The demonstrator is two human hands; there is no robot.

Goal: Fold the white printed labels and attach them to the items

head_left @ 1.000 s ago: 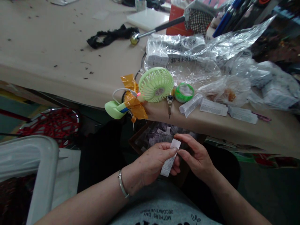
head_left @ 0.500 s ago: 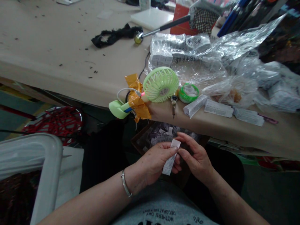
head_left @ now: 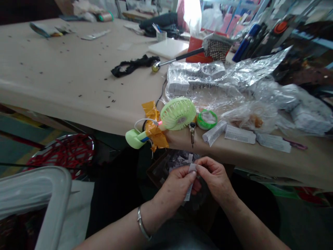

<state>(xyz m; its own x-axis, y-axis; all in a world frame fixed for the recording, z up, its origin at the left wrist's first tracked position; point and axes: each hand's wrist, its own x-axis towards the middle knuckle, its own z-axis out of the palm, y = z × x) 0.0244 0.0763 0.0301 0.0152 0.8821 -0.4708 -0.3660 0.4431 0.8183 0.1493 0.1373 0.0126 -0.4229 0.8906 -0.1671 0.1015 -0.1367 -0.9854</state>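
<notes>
Between left hand point(head_left: 175, 185) and right hand point(head_left: 215, 175), a narrow white label point(head_left: 192, 168).
Left clamps it under the thumb; right pinches its top edge; beneath them, a box point(head_left: 154, 176) of slips point(head_left: 182, 157).

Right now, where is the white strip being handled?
In the head view, the white strip is below and right of centre, in the left hand, the right hand at its upper end.

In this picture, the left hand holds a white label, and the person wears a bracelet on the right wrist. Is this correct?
One part is wrong: the bracelet is on the wrist of the left hand, as the head view shows. That hand does hold the white label.
</notes>
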